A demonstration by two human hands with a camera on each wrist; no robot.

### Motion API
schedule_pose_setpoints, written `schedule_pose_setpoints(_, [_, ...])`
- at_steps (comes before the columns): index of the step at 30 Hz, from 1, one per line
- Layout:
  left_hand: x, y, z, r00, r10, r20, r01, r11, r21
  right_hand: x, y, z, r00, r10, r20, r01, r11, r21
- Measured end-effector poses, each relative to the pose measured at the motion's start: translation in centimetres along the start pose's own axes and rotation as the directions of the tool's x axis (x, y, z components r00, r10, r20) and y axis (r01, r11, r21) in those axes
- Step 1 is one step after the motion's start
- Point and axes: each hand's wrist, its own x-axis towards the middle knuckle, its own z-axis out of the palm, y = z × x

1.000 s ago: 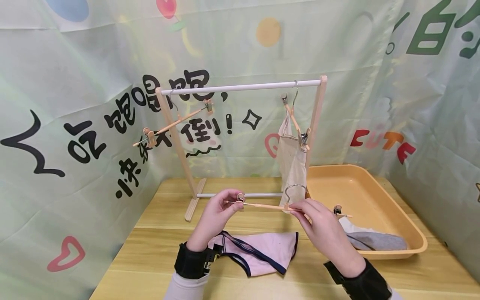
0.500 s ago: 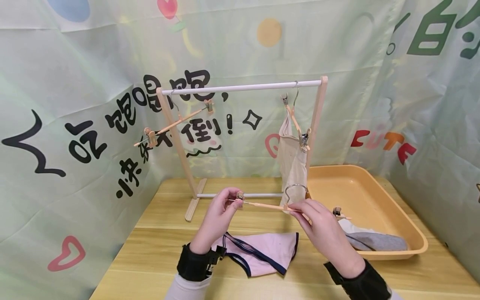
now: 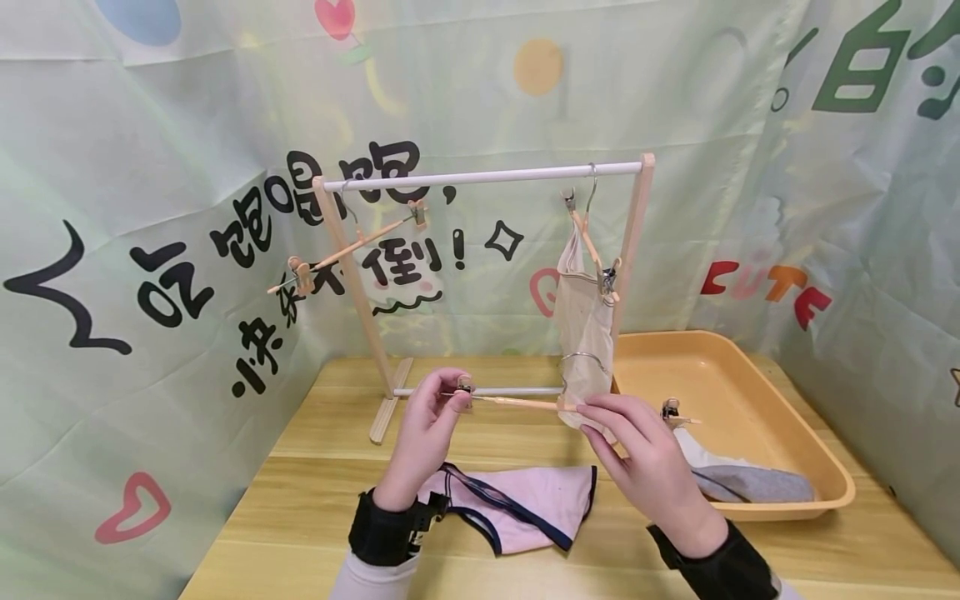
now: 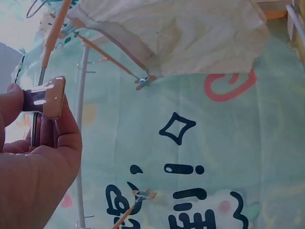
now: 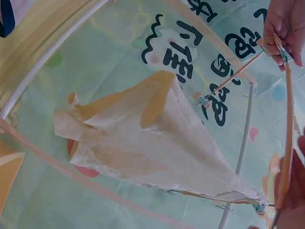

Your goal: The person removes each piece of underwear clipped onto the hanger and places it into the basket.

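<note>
Peach-coloured hanger [image 3: 525,403] above the desk [image 3: 300,500] – left hand's [image 3: 423,433] grip clamped on its clip [image 3: 465,385], right hand's [image 3: 637,454] pinching the bar. Readying that clip seems the step; next probably calls for fetching the pink underwear [image 3: 551,492] lying below, unclipped.

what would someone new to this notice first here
Probably the peach hanger in the middle, held between the left hand at its clip and the right hand on its bar. Just below, the pink garment with dark trim stands out on the wooden table. Behind, cream cloth hangs near the right end of the rack.
</note>
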Motion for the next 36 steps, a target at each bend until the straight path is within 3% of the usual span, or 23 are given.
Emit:
schedule_pose_setpoints(2, [0.0,-0.7,-0.2,1.000,0.016,-0.019,-0.017,1.000,-0.026,0.3,-0.2,0.0,0.998,-0.048,-0.049,0.048,0.999,0.002])
schedule_pose_setpoints(8, [-0.1,-0.5,-0.9,0.996,0.060,-0.063,-0.065,0.995,-0.070,1.1,-0.8,-0.2,0.976,-0.160,-0.149,0.160,0.987,-0.007])
schedule_pose_setpoints(16, [-0.1,0.2,-2.1,0.984,0.068,-0.163,-0.084,0.992,-0.095,1.4,-1.3,-0.2,0.968,-0.195,-0.159,0.198,0.980,0.007])
schedule_pose_setpoints(23, [-0.1,0.4,-2.8,0.958,0.086,-0.275,-0.112,0.990,-0.080,0.9,-1.0,0.1,0.973,-0.190,-0.132,0.196,0.980,0.032])
schedule_pose_setpoints(29, [-0.1,0.6,-3.2,0.930,0.060,-0.362,-0.105,0.989,-0.107,0.4,-0.5,0.4,0.975,-0.194,-0.113,0.201,0.978,0.050])
schedule_pose_setpoints(36, [-0.1,0.6,-3.8,0.900,0.055,-0.431,-0.121,0.985,-0.127,0.4,-0.7,0.3,0.975,-0.194,-0.108,0.199,0.979,0.035])
